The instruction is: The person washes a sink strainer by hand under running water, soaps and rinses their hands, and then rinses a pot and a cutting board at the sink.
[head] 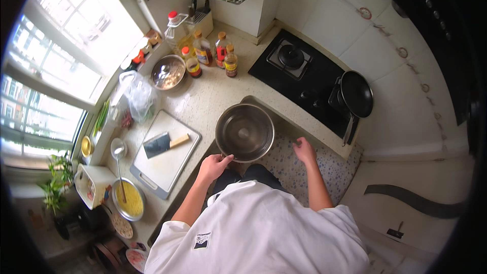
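Note:
My left hand [215, 166] grips the near rim of a round stainless steel pot [244, 132], which is held over the floor by the counter's inner corner. The inside of the pot shows no food. My right hand [304, 151] is to the right of the pot, apart from it, fingers slightly curled and holding nothing. On the counter to the left, a cleaver [156, 145] with a wooden handle lies on a white cutting board [171, 170] with a grey edge. A black gas hob [300, 83] is set in the counter at the upper right.
A frying pan [356, 93] sits on the hob's right burner. Sauce bottles [230, 61], an oil jug [175, 34], a knife block [201, 21] and a lidded pan [168, 72] stand behind. At the left are a plastic bag [139, 93] and a bowl of yellow food [131, 198] with a ladle.

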Demonstrator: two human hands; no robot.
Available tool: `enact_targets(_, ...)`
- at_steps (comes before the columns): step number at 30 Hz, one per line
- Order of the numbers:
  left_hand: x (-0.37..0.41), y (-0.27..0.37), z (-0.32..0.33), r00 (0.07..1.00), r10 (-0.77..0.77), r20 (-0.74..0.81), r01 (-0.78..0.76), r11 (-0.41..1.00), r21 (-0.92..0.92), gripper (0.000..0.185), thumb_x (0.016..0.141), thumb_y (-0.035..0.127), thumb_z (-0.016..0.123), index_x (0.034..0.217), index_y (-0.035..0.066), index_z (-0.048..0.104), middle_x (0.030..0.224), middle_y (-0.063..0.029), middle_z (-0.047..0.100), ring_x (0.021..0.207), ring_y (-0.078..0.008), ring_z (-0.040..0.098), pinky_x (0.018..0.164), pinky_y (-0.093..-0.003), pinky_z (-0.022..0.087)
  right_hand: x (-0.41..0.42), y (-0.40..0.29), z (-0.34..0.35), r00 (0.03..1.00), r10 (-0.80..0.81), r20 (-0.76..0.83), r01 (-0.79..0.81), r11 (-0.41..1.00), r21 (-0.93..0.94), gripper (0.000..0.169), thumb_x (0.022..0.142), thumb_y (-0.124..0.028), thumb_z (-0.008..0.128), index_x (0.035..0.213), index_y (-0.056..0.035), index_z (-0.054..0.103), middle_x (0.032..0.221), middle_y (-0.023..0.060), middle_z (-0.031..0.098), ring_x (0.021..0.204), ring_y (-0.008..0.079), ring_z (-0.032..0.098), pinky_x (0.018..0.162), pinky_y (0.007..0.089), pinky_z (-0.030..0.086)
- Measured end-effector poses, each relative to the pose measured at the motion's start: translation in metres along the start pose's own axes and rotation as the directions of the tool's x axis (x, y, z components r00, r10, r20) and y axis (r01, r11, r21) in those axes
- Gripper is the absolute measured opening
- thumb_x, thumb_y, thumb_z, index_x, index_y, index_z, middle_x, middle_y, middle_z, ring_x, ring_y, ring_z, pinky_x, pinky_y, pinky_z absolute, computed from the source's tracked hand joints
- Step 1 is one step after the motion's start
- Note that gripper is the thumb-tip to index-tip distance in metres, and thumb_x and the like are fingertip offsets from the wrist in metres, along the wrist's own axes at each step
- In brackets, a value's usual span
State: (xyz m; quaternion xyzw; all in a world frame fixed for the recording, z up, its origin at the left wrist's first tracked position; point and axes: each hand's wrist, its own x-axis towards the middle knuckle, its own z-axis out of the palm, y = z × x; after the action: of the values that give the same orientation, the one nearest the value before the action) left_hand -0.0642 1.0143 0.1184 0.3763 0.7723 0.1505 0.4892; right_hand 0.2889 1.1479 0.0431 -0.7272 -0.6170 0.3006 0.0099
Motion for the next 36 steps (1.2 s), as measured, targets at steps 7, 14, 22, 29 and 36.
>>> enact_targets(7,0.071,0.050,-0.030,0.997,0.036,0.065,-0.040,0.997,0.060,0.065,0.086,0.062,0.060,0.088,-0.001,0.073,0.078,-0.0175,0.070,0.080,-0.0313,0.069,0.076,-0.0402,0.052,0.074,-0.016,-0.006,0.993,0.057,-0.103,-0.071,0.988,-0.138,0.047,0.089,-0.044,0.066,0.122,-0.0103,0.062,0.116,0.0125,0.069,0.108,0.0318,0.065,0.088,0.0437,0.052)
enact_targets(14,0.121,0.103,-0.041,0.993,0.037,0.112,-0.044,0.997,0.057,0.063,0.086,0.061,0.062,0.086,-0.001,0.073,0.077,-0.0155,0.070,0.077,-0.0272,0.067,0.076,-0.0386,0.051,0.147,-0.038,-0.037,0.971,0.120,-0.204,-0.154,0.975,-0.159,0.049,0.088,-0.048,0.066,0.117,-0.0089,0.065,0.117,0.0141,0.068,0.109,0.0344,0.065,0.086,0.0465,0.053)
enact_targets(22,0.162,0.162,-0.033,0.994,0.066,0.087,-0.069,0.997,0.032,0.063,0.086,0.060,0.062,0.085,-0.002,0.073,0.078,-0.0150,0.069,0.079,-0.0261,0.066,0.078,-0.0372,0.051,0.245,-0.047,-0.058,0.978,0.105,-0.181,-0.152,0.951,-0.267,0.054,0.090,-0.057,0.063,0.108,-0.0070,0.069,0.107,0.0152,0.071,0.098,0.0343,0.069,0.077,0.0465,0.057)
enact_targets(29,0.190,0.205,-0.023,0.997,0.051,0.053,-0.049,0.998,-0.036,0.061,0.087,0.059,0.062,0.085,-0.001,0.073,0.079,-0.0141,0.069,0.078,-0.0249,0.065,0.077,-0.0376,0.050,0.280,-0.042,-0.063,0.997,0.046,-0.057,-0.060,0.962,-0.267,0.046,0.088,-0.049,0.070,0.103,-0.0060,0.071,0.101,0.0158,0.072,0.096,0.0349,0.070,0.077,0.0480,0.057)
enact_targets(36,0.218,0.224,-0.012,0.998,0.057,0.020,-0.054,0.991,-0.119,0.061,0.087,0.058,0.064,0.082,-0.002,0.072,0.077,-0.0122,0.068,0.076,-0.0220,0.064,0.074,-0.0350,0.049,0.316,-0.014,-0.051,0.936,-0.312,0.166,0.353,0.836,-0.421,0.026,0.080,-0.021,0.078,0.093,-0.0021,0.066,0.097,0.0176,0.071,0.094,0.0347,0.070,0.076,0.0451,0.057)
